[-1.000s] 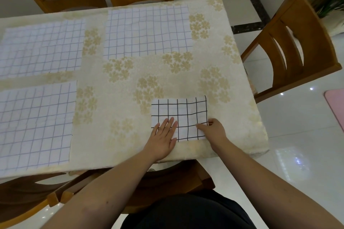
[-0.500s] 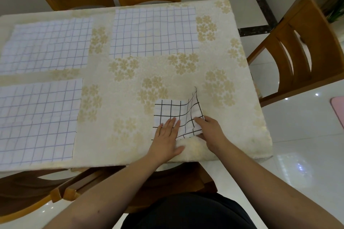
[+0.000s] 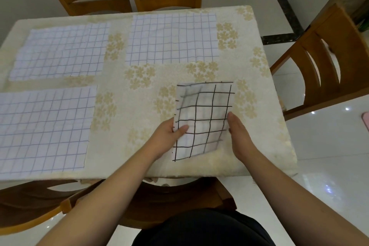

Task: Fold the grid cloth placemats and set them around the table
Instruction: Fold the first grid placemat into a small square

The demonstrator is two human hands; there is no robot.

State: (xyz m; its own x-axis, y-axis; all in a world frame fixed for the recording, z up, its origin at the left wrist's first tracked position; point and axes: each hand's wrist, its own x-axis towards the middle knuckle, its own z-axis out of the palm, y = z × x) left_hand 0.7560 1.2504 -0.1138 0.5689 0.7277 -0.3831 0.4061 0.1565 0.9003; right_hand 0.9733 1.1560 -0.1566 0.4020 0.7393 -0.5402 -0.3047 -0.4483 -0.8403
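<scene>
Cream cloth printed with pale gold flowers covered the table (image 3: 123, 146), and on it we saw three blue-grid placemats lying flat: one at the far left (image 3: 60, 51), one at the far middle (image 3: 172, 39) and one at the near left (image 3: 43, 130), well apart from our hands. Wooden chairs stood around, one at the right end (image 3: 327, 62). Near the front right corner we held the smaller black-grid placemat (image 3: 201, 120) up off the table, its long axis running away from us and its far edge tilted up. Our left hand (image 3: 166, 138) gripped its left edge, the thumb (image 3: 181, 129) laid across the front face and the fingers curled behind, out of sight. Our right hand (image 3: 239, 138) met the right edge with fingers nearly straight; whether it pinched the cloth we could not tell. We judged the cloth lay squarely between both hands, so the next fold or placement would turn on that lengthwise axis, with either hand equally near.
</scene>
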